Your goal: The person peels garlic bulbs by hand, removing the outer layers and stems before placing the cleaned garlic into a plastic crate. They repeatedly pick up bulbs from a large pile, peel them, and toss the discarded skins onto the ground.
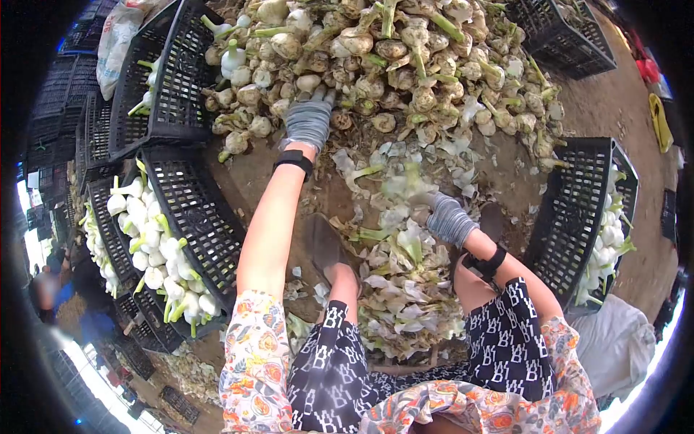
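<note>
My left hand [309, 121], in a grey knit glove, reaches into the near edge of a heap of soil-stained garlic bulbs [390, 50]. Its fingers are stretched out and touch a bulb [308, 83]; they are not closed round it. My right hand [450, 218], gloved alike, is over the peeled garlic skins [405, 296] between my legs. A pale green, motion-smeared piece [406, 182] is beside its fingertips. The blur hides whether those fingers grip it. A clean white bulb [233, 59] lies on the heap's left side.
Black plastic crates with clean garlic stand at the left [191, 210] and right [571, 210]. More crates stand at the upper left [181, 79] and upper right [564, 36]. A white sack [614, 343] lies at lower right. Another person [47, 293] is at far left.
</note>
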{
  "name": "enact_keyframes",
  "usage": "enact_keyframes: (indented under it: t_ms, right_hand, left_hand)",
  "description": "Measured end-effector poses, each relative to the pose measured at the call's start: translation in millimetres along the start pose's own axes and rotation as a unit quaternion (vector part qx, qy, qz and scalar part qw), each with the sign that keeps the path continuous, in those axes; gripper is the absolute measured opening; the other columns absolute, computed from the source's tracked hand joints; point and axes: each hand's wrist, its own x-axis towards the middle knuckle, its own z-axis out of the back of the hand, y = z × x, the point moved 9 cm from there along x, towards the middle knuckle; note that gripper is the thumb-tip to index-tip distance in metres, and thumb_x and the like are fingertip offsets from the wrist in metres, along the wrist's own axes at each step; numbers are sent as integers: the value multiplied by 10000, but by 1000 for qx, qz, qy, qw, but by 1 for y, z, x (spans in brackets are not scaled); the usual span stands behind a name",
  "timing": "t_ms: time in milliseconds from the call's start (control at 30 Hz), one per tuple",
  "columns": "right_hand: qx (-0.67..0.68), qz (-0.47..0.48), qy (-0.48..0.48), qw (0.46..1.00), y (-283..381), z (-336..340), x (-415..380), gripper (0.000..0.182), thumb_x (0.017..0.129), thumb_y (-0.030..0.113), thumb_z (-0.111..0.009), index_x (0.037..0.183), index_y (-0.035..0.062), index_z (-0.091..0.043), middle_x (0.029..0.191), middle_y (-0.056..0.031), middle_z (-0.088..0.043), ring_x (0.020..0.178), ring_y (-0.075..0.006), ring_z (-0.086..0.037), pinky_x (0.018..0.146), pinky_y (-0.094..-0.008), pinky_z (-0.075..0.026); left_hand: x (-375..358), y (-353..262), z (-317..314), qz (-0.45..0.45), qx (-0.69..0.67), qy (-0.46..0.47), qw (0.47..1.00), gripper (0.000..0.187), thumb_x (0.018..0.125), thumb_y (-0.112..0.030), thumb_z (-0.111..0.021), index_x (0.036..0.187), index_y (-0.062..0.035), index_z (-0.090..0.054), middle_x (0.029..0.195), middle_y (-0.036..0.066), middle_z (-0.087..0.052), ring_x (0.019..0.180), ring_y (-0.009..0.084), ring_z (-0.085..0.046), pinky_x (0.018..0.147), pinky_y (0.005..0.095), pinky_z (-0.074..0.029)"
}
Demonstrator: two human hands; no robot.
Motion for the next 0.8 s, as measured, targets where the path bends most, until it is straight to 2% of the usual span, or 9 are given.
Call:
enact_keyframes:
  t_ms: [100, 200, 233, 333, 400, 433, 533, 733, 800]
  right_hand:
    - [35, -30, 37, 998, -4, -6, 0, 325, 784, 258, -589, 1021, 35, -596, 912, -186, -618, 867, -317, -592, 759, -357, -460]
    - [55, 30, 14, 998, -5, -4, 4, 349, 789, 264, -592, 1050, 34, -578, 892, -176, -625, 836, -302, -601, 750, -349, -461]
    - [68, 60, -3, 996, -4, -2, 4, 361, 791, 269, -594, 1063, 33, -570, 884, -170, -629, 822, -295, -606, 746, -346, -462]
    - [202, 18, -47, 978, 12, 23, 6, 441, 802, 322, -598, 1123, 29, -523, 921, -146, -619, 831, -244, -594, 753, -329, -456]
    - [227, 94, -124, 961, 34, 47, 10, 479, 807, 338, -600, 1157, 30, -490, 962, -138, -601, 857, -214, -573, 768, -318, -449]
    - [237, 131, -161, 949, 44, 57, 8, 498, 810, 346, -602, 1174, 31, -474, 983, -134, -592, 869, -199, -563, 776, -313, -446]
    - [204, 92, -148, 963, 55, 64, 6, 493, 806, 318, -621, 1180, 36, -467, 1032, -138, -573, 911, -182, -545, 808, -308, -437]
    - [173, 149, -241, 943, 69, 91, -19, 281, 819, 156, -615, 1028, -15, -538, 864, -110, -619, 781, -146, -555, 693, -284, -459]
    - [186, 135, -223, 947, 64, 90, -16, 252, 826, 150, -605, 1009, -16, -553, 845, -103, -622, 772, -139, -552, 690, -281, -455]
  left_hand:
    - [-2, 3, -14, 7, 60, -8, 998, 330, 756, -144, -554, 1085, -119, -556, 1105, 110, -543, 858, 289, -590, 711, 385, -469]
    - [-19, 4, 4, 41, -47, 79, 995, 405, 688, -236, -662, 1055, -97, -564, 1097, 143, -539, 882, 305, -579, 725, 369, -470]
    - [-28, -1, 33, 42, -87, -36, 995, 535, 609, -312, -730, 1052, -81, -538, 1060, 164, -539, 886, 321, -564, 741, 354, -467]
    - [-58, -20, 47, 130, -399, 16, 908, 581, 601, -300, -745, 1074, -78, -492, 1043, 191, -524, 864, 320, -545, 769, 344, -457]
    - [-74, -47, 45, 134, -413, 14, 901, 798, 533, -345, -835, 1124, -8, -418, 1048, 127, -501, 932, 211, -507, 850, 325, -422]
    - [-80, -66, 57, 131, -512, 29, 848, 785, 530, -297, -843, 1122, 0, -421, 1052, 125, -497, 928, 222, -506, 847, 328, -423]
    - [-83, -114, 108, 36, -502, 52, 863, 783, 540, -267, -838, 1155, -32, -414, 1079, 120, -498, 976, 219, -512, 861, 320, -433]
    - [-101, -130, 100, 122, -741, 14, 660, 703, 599, -112, -801, 1187, -50, -420, 1150, 92, -493, 1030, 200, -504, 898, 310, -427]
    - [-107, -127, 95, 125, -741, -14, 659, 708, 601, -117, -801, 1194, -51, -420, 1137, 83, -506, 1034, 186, -506, 910, 316, -428]
